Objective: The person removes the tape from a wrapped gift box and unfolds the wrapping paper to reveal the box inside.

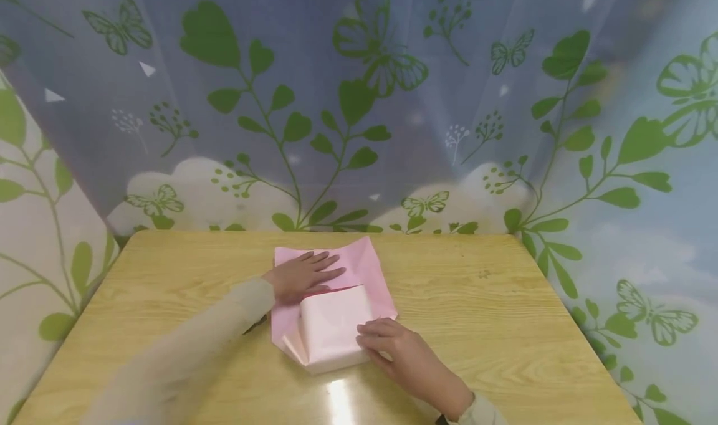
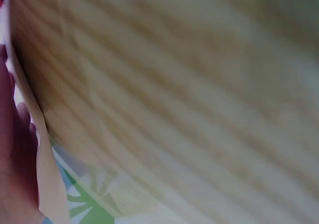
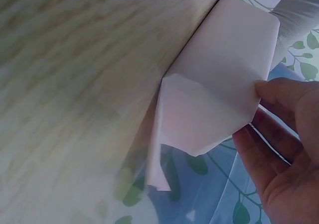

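A box lies on a sheet of pink wrapping paper, its top and front covered by the paper's pale fold. Along the box's back edge a dark red strip shows. My left hand rests flat on the paper behind the box, fingers spread. In the left wrist view only the side of that hand appears, beside the paper's edge. My right hand holds the box's front right corner. The right wrist view shows thumb and fingers at its upper edge, near a loose paper flap on its side.
The wood-grain table extends on both sides of the paper. A curtain with green leaves and butterflies hangs behind the table's back edge and along both sides.
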The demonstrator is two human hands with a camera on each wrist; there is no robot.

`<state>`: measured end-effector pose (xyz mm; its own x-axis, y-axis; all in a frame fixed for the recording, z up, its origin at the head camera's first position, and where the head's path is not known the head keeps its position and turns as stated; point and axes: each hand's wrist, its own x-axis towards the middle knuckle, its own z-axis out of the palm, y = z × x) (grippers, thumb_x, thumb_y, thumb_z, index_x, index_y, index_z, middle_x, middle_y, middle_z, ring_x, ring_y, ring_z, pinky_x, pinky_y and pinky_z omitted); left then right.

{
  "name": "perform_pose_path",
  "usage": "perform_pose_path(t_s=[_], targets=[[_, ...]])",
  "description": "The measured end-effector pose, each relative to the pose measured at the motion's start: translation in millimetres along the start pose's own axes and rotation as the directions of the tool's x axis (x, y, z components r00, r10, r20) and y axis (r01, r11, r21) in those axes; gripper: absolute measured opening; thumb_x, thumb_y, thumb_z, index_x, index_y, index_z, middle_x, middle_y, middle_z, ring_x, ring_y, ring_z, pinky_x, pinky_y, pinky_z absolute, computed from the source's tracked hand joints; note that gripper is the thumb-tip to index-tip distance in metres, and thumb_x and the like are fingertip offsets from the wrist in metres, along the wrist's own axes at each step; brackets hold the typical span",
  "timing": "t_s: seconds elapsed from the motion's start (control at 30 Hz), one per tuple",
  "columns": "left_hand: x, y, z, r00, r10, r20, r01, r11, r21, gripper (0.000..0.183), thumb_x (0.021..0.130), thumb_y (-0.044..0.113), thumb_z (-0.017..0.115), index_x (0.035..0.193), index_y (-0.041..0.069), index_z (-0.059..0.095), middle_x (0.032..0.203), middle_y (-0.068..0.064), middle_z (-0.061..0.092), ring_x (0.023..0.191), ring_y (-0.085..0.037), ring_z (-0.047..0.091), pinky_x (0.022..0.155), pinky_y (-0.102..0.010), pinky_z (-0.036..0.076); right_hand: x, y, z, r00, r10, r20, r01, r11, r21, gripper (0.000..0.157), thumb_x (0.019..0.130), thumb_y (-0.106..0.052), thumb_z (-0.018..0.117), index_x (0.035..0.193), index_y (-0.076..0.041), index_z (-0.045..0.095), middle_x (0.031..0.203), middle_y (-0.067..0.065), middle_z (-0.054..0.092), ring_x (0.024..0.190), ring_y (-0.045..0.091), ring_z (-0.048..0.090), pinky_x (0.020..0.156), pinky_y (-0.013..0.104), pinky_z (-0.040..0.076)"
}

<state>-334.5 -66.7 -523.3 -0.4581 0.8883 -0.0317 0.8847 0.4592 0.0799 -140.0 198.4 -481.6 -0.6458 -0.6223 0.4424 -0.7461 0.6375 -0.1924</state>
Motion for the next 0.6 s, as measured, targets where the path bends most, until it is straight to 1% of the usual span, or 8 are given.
perform_pose_path(t_s=[0.1,0.2,0.3,0.4,0.47,0.6], targets=[[2.0,-3.0,3.2,1.000,-0.002,0.030,0.002,1.000,0.003,0.060,0.111,0.049,0.025,0.162,0.018,0.028,0.168,-0.016,0.022,0.154,-0.040,0.021,0.126,-0.054,0.020,-0.1,1.2,-0.7,1.000,-0.009,-0.003,0.009,1.000,-0.007,0.022,0.084,-0.007,0.082,0.105,-0.012,0.079,0.119,0.002,0.074,0.111,0.019,0.068,0.095,0.032,0.059],[1.5,-2.4,1.8,0.999,0.006,0.049,-0.005,1.000,-0.025,0.059,0.111,0.047,0.027,0.163,0.018,0.026,0.169,-0.017,0.019,0.154,-0.041,0.020,0.125,-0.056,0.021,-0.7,1.8,-0.7,1.000,-0.022,-0.004,0.021,0.999,-0.024,0.023,0.083,-0.008,0.083,0.105,-0.013,0.080,0.118,0.001,0.075,0.110,0.018,0.068,0.093,0.031,0.059],[1.9,-0.6,-1.8,0.999,0.014,0.040,-0.012,0.999,-0.051,0.056,0.111,0.041,0.032,0.162,0.018,0.027,0.168,-0.018,0.020,0.154,-0.042,0.020,0.125,-0.058,0.021,-0.8,3.0,-1.3,0.999,-0.034,-0.009,0.034,0.999,-0.040,0.024,0.082,-0.008,0.084,0.105,-0.013,0.080,0.118,0.001,0.075,0.109,0.018,0.068,0.092,0.031,0.059],[2.7,-0.1,-3.8,0.999,0.027,0.026,-0.026,0.998,-0.049,0.055,0.111,0.038,0.034,0.162,0.017,0.029,0.168,-0.019,0.022,0.153,-0.043,0.022,0.124,-0.059,0.022,-0.5,4.0,-1.8,0.999,-0.044,-0.007,0.044,0.998,-0.040,0.023,0.082,-0.008,0.084,0.104,-0.014,0.080,0.118,0.001,0.075,0.109,0.017,0.068,0.092,0.029,0.059],[2.7,-0.7,-3.0,0.999,0.039,0.017,-0.038,0.998,-0.056,0.055,0.111,0.039,0.033,0.161,0.016,0.031,0.167,-0.019,0.022,0.153,-0.044,0.022,0.124,-0.059,0.023,-0.4,4.1,-1.8,0.999,-0.053,-0.005,0.053,0.998,-0.034,0.023,0.082,-0.008,0.084,0.104,-0.014,0.080,0.117,0.001,0.075,0.109,0.016,0.068,0.091,0.028,0.059],[2.9,-3.5,1.8,0.999,0.041,0.027,-0.040,0.997,-0.064,0.057,0.111,0.045,0.028,0.163,0.020,0.027,0.169,-0.016,0.018,0.155,-0.040,0.017,0.126,-0.057,0.019,-0.1,3.1,-1.9,0.998,-0.069,-0.002,0.068,0.997,-0.031,0.022,0.082,-0.008,0.084,0.103,-0.014,0.080,0.117,0.000,0.075,0.108,0.015,0.068,0.091,0.027,0.059]])
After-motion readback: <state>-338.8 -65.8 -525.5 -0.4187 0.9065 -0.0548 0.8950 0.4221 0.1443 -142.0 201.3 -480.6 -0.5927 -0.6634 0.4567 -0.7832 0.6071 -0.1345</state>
